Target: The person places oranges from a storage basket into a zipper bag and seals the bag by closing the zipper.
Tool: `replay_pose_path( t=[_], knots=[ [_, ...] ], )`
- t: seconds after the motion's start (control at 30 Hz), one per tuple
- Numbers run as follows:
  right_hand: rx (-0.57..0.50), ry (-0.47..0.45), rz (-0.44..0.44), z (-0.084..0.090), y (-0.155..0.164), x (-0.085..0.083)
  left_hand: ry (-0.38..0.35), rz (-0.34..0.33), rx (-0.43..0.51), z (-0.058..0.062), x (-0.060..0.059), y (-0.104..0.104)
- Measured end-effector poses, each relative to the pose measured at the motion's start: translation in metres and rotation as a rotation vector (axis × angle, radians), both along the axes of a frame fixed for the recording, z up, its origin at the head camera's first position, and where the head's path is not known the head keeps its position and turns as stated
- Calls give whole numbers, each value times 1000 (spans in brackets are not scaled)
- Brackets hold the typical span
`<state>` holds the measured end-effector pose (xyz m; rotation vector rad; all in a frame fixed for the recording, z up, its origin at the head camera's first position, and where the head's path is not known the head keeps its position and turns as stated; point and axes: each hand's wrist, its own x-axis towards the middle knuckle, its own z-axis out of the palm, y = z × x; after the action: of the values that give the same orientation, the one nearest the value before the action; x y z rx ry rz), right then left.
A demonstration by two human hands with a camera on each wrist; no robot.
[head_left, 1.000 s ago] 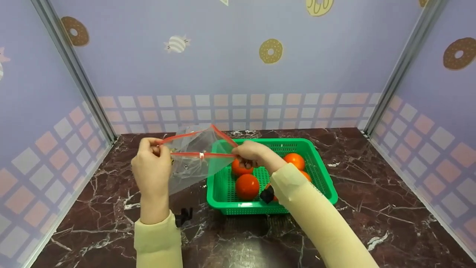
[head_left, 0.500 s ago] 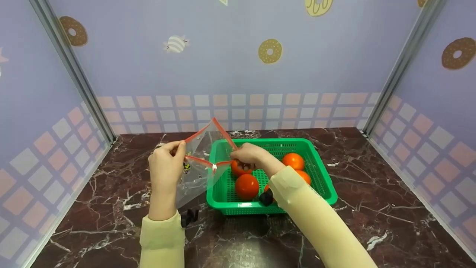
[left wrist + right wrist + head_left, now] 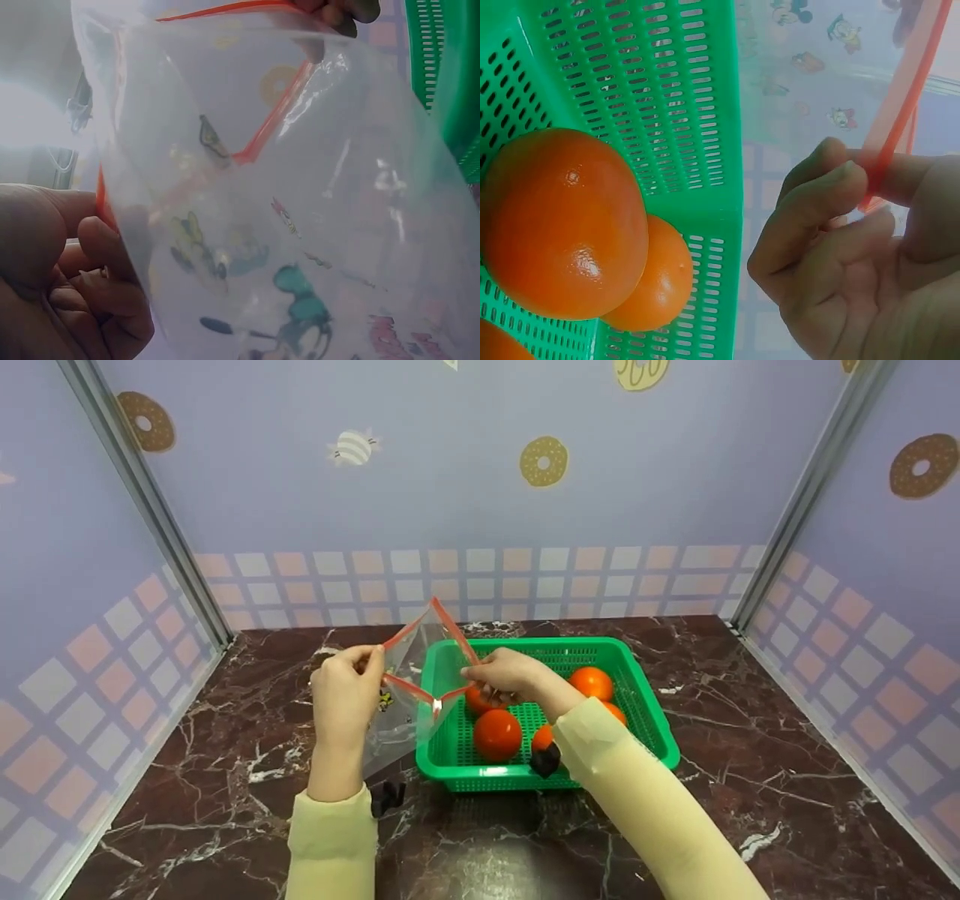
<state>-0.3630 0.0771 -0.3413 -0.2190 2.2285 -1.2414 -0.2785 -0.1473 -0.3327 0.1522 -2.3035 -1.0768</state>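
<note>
Leftmost of the 2 hands, the left hand (image 3: 345,690) has moved toward the right hand (image 3: 510,675) since 1.0 s ago, and the mouth of the 1 clear bag (image 3: 401,727) now gapes in a taller diamond. At least 5 round orange fruits (image 3: 497,735) show in the 1 green basket (image 3: 480,781), some partly hidden by the right arm; the 2 at the left look redder. The bag has 1 red rim (image 3: 454,628), with 1 white slider (image 3: 437,706) at the near corner, and small cartoon prints.

Both grips pinch the rim: the left grip at its left side, the right grip at its right side, fingertips pressed together on the strip. The bag hangs between the 2 grips, its right part in front of the basket's left edge. The right hand is above the basket, which stands on the dark marbled surface (image 3: 225,780).
</note>
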Motion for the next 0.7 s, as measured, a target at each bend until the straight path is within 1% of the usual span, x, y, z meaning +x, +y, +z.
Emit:
replay_pose_path(
  t=[0.2, 0.47, 0.7],
  knots=[
    [7, 36, -4, 1, 5, 8, 14, 9, -13, -2, -2, 2],
    [24, 61, 16, 5, 15, 19, -2, -25, 4, -3, -2, 2],
    [73, 153, 21, 6, 30, 37, 9, -28, 7, -3, -2, 1]
  ],
)
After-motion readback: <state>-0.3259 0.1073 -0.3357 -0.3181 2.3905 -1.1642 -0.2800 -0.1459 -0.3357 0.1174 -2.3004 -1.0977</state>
